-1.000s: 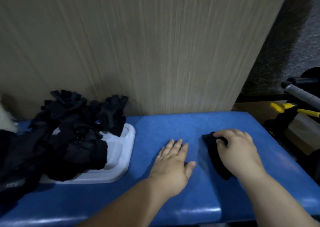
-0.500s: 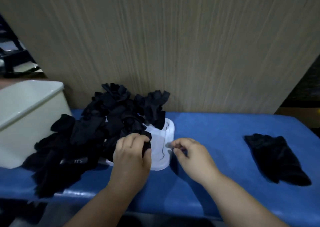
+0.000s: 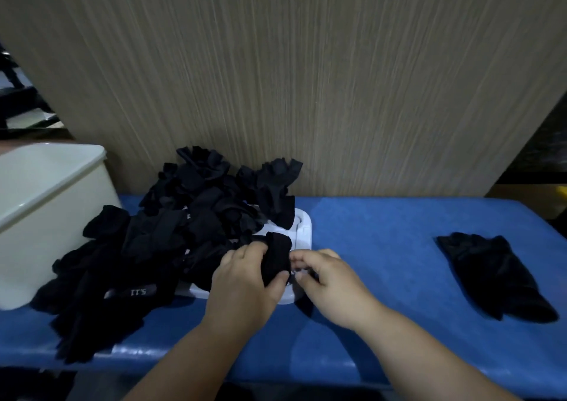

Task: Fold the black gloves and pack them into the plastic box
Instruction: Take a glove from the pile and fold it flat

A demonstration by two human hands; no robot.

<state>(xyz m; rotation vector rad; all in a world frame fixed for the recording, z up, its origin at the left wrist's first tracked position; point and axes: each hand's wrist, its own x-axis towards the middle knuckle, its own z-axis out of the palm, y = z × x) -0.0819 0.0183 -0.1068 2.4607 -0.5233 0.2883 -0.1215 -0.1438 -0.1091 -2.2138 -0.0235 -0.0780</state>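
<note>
A heap of black gloves (image 3: 171, 241) covers a white lid (image 3: 302, 227) on the blue bench (image 3: 383, 253). My left hand (image 3: 245, 284) grips one black glove (image 3: 276, 259) at the heap's right edge, just above the lid. My right hand (image 3: 331, 281) pinches the same glove from the right, fingers curled. A folded black glove (image 3: 494, 275) lies flat on the bench at the right. The cream plastic box (image 3: 46, 213) stands at the far left, partly cut off by the frame.
A wood-grain panel (image 3: 306, 78) rises directly behind the bench. Gloves spill over the bench's front edge at the left. Bare blue surface lies between the lid and the folded glove. Dark clutter shows beyond the panel at both sides.
The view swung left from the folded glove to the heap. Both hands left that glove on the right and moved to the heap, where they took hold of a new glove.
</note>
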